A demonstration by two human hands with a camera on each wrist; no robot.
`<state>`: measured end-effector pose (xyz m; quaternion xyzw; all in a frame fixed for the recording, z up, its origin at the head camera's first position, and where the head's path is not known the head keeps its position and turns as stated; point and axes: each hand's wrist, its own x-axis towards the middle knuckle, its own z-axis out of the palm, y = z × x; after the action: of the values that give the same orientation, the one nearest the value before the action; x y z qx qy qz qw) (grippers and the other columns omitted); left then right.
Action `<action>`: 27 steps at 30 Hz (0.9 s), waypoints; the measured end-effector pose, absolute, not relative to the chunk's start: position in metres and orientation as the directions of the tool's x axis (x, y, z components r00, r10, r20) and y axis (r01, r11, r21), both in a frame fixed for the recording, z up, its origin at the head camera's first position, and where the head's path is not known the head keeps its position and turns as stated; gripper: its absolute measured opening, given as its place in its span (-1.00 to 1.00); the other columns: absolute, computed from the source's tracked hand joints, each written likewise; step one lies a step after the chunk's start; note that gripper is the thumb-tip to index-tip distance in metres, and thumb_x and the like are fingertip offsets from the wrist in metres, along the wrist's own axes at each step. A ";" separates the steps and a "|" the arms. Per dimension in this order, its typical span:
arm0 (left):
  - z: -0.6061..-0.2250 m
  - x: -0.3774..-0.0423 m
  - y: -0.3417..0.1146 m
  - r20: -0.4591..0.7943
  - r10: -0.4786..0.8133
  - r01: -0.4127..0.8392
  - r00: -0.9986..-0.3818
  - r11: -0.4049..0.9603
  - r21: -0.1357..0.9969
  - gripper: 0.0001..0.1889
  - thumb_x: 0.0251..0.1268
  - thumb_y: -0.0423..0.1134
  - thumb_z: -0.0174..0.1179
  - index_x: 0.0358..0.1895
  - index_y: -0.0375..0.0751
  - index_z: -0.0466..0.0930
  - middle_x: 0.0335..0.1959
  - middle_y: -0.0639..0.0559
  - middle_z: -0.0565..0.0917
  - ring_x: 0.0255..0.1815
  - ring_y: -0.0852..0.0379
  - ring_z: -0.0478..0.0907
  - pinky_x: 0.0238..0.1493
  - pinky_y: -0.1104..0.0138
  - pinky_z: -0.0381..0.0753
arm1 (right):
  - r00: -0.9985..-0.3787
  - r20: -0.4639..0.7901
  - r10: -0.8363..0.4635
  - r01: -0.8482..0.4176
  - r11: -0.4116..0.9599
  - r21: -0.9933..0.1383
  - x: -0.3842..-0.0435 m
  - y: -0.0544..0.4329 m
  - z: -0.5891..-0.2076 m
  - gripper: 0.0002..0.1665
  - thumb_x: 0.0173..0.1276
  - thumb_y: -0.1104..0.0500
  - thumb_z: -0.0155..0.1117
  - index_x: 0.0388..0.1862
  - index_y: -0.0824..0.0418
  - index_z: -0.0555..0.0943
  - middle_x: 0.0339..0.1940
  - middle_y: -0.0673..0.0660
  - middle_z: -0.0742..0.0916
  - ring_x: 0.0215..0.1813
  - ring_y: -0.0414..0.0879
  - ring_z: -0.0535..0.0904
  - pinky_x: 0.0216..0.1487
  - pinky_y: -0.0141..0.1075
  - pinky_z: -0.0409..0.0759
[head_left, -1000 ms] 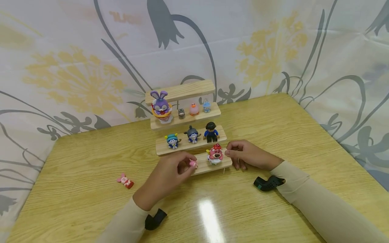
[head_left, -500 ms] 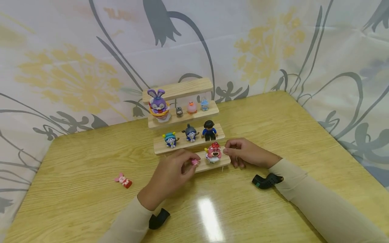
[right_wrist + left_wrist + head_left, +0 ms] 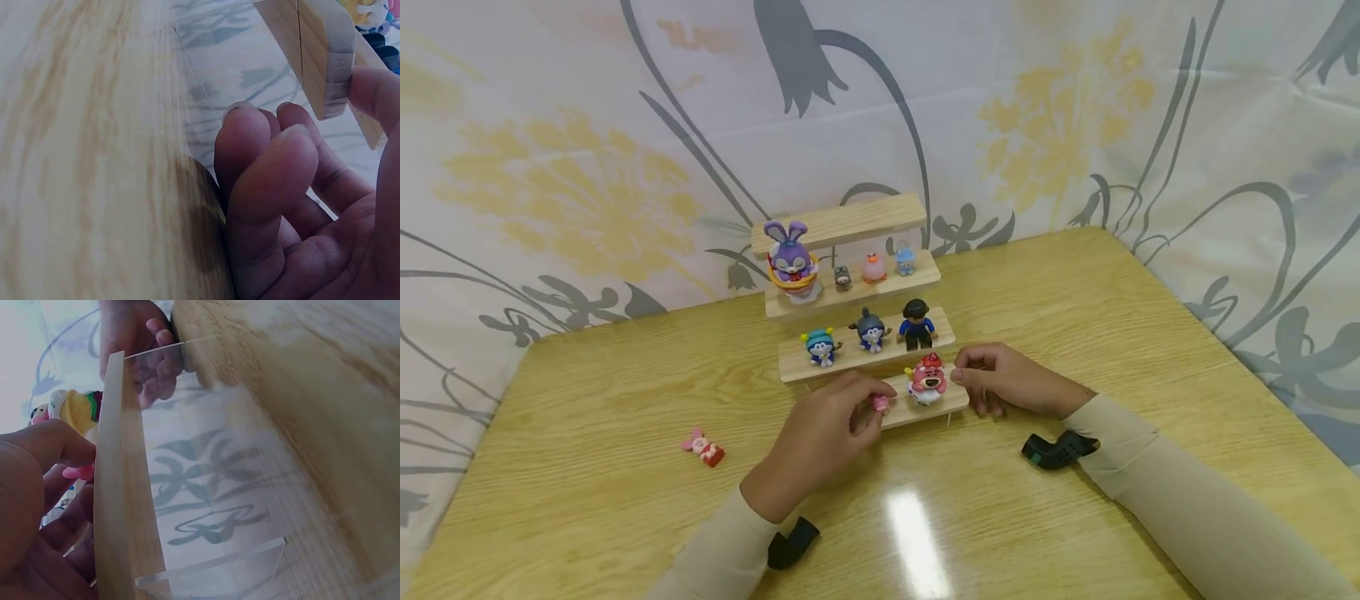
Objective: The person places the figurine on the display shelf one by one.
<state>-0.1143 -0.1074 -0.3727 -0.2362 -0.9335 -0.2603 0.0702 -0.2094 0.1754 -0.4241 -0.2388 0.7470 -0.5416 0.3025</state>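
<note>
My left hand [image 3: 827, 425] pinches a small pink figurine [image 3: 881, 404] at the lowest step of a wooden display stand [image 3: 958, 398]. The left wrist view shows only a bit of that pink figurine [image 3: 80, 472] behind the step's front edge; the fingers hide the rest. Beside it on the same step sits a red-pink bear figurine [image 3: 927, 383] in a white base. My right hand [image 3: 1011, 382] rests at the step's right end. In the right wrist view its thumb [image 3: 375, 94] touches the wooden end, while the other fingers are loosely bent below, holding nothing.
A pink-and-red piglet figurine [image 3: 706, 450] lies on the table [image 3: 625, 517] at the left. Higher steps bear several figurines, among them a purple rabbit [image 3: 792, 265] and a figure in blue and black [image 3: 917, 327]. A patterned cloth [image 3: 880, 100] hangs behind.
My left hand has shifted slightly right along the lowest step with the pink figurine, closer to the bear. The right hand stays at the step's end. The head view has moved slightly.
</note>
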 end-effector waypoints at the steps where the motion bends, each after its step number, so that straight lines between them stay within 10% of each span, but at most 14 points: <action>1: -0.372 -0.114 -0.108 0.251 0.405 0.477 -0.879 0.755 0.450 -0.80 0.34 -0.27 0.25 -0.03 0.02 0.70 -0.20 0.21 0.65 -0.47 0.35 0.37 -0.49 0.51 0.38 | -0.703 -0.192 -0.685 -0.030 0.298 -0.954 -0.209 0.175 -0.424 -0.64 0.60 -0.02 0.07 -0.15 0.28 0.53 -0.58 0.15 0.61 -0.67 -0.14 0.47 -0.62 -0.26 0.55; 27: -0.364 -0.108 -0.123 0.117 0.401 0.378 -0.909 0.670 0.639 -0.58 0.31 -0.30 0.33 0.22 -0.05 0.55 -0.06 0.15 0.65 -0.34 0.25 0.50 -0.32 0.45 0.58 | -0.705 -0.198 -0.681 -0.017 0.295 -0.955 -0.208 0.175 -0.424 -0.61 0.59 -0.04 0.08 -0.15 0.30 0.52 -0.57 0.17 0.61 -0.67 -0.14 0.46 -0.62 -0.25 0.55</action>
<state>-0.1083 -0.1231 -0.3640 -0.2130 -0.9137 -0.3456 -0.0165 -0.2083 0.1748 -0.4237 -0.2342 0.7449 -0.5456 0.3042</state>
